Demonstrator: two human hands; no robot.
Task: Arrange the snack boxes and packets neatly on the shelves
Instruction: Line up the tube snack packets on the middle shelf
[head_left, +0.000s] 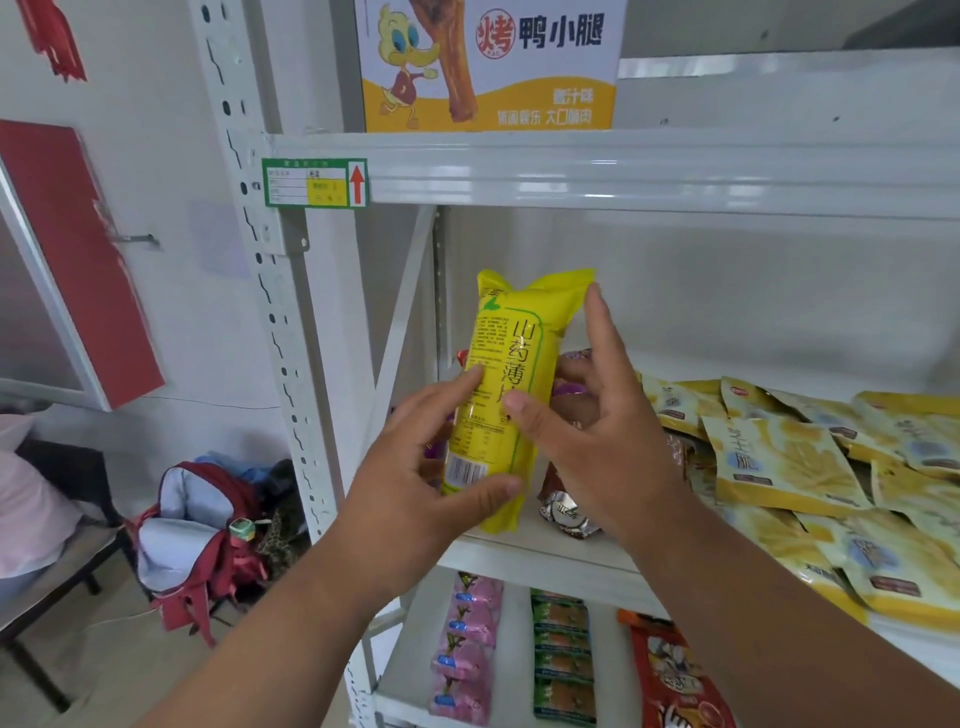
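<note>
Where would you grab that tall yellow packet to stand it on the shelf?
Around its lower half, from the front. The yellow packet is a long, narrow tube standing upright; the left hand already wraps it there, the right hand steadying its side.

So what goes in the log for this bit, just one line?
left hand: grips yellow packet | right hand: steadies packet | packet: upright on middle shelf | step: placing

We have a single view, from a wide-angle camera worn on the head. It faces forward and slightly down, close to the white metal shelf rack, with the middle shelf at arm's reach and straight edges bowing toward the frame's borders.
</note>
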